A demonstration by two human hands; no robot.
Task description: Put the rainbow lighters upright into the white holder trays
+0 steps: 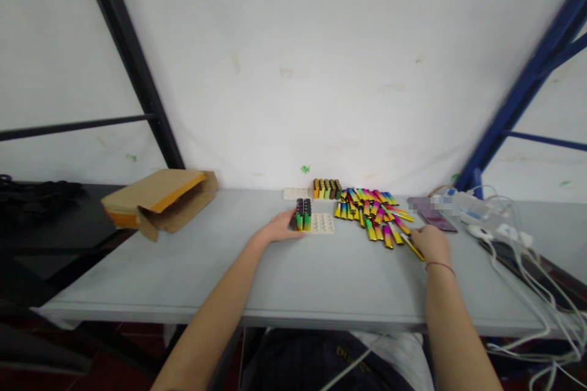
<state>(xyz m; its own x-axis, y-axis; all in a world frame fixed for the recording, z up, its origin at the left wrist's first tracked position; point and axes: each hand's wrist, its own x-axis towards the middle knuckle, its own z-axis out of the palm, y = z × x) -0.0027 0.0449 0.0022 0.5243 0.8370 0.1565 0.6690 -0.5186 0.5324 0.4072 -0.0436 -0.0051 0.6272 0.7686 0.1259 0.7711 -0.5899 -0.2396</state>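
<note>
My left hand (279,229) rests on the grey table (293,281) against the left end of a white tray (322,224). Several green and dark lighters (303,214) stand upright in that tray. The hand's fingers curl at the tray's edge and I cannot tell whether they grip it. My right hand (431,243) is closed on a yellow lighter (413,248) at the right edge of a pile of multicoloured lighters (373,211). Behind stands a second white tray (296,193) with a row of orange and green lighters (326,188).
An open cardboard box (158,201) lies on the table's left. A phone (431,214), a power strip (472,208) and white cables (527,263) crowd the right side. Black and blue shelf frames flank a white wall.
</note>
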